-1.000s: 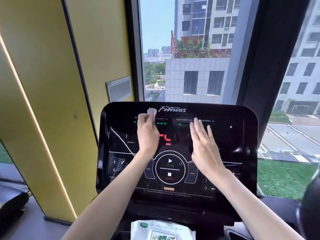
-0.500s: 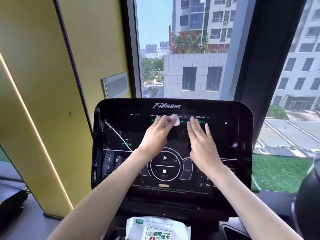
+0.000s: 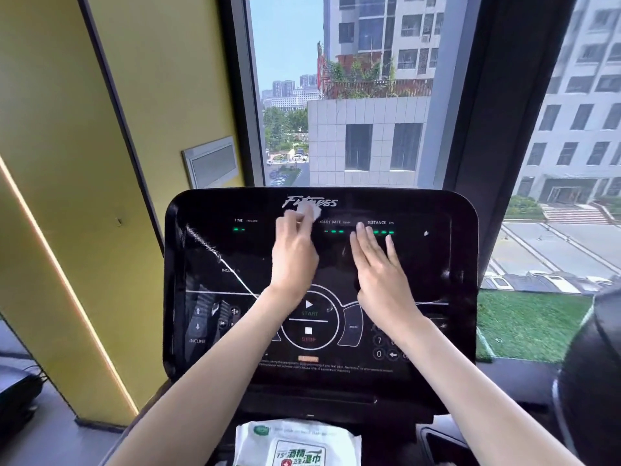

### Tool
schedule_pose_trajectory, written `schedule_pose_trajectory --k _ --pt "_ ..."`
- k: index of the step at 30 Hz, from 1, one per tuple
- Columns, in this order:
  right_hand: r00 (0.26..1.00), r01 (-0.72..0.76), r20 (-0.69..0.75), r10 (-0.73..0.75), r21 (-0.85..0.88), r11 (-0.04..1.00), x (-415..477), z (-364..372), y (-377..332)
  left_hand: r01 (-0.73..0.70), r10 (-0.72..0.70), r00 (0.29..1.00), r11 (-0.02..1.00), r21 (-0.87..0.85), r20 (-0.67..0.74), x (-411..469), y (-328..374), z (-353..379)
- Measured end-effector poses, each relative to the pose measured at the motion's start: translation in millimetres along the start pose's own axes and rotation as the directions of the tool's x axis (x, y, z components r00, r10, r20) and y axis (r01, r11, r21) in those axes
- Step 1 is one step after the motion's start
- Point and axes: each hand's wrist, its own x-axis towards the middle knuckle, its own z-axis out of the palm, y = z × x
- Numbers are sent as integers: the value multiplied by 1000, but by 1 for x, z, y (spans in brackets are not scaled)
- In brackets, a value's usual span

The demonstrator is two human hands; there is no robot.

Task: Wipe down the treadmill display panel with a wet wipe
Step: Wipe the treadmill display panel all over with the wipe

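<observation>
The black glossy treadmill display panel (image 3: 437, 264) fills the middle of the view, with green readouts and a round START/STOP control. My left hand (image 3: 294, 253) presses a small white wet wipe (image 3: 309, 210) against the panel's top, over the Fitness logo; the wipe sticks out past the fingertips. My right hand (image 3: 379, 270) lies flat on the panel right of centre, fingers straight and together, tips near the DISTANCE readout. It holds nothing.
A white pack of wet wipes (image 3: 297, 443) sits on the console below the panel. A yellow wall (image 3: 84, 163) stands to the left, a window with buildings behind the panel. A dark rounded object (image 3: 591, 381) is at the right edge.
My left hand has carried the wipe from the upper left toward the centre, then up onto the logo. My right hand has stayed flat in about the same place.
</observation>
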Motion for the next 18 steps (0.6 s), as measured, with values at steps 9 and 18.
schedule_pose_trajectory --k 9,18 --pt "1000 16 -12 -15 41 999 3 -3 6 -24 24 999 1000 -16 35 -1 8 5" --pt "985 -145 -85 148 41 989 -33 -8 27 117 -119 993 984 -133 -11 1 14 12"
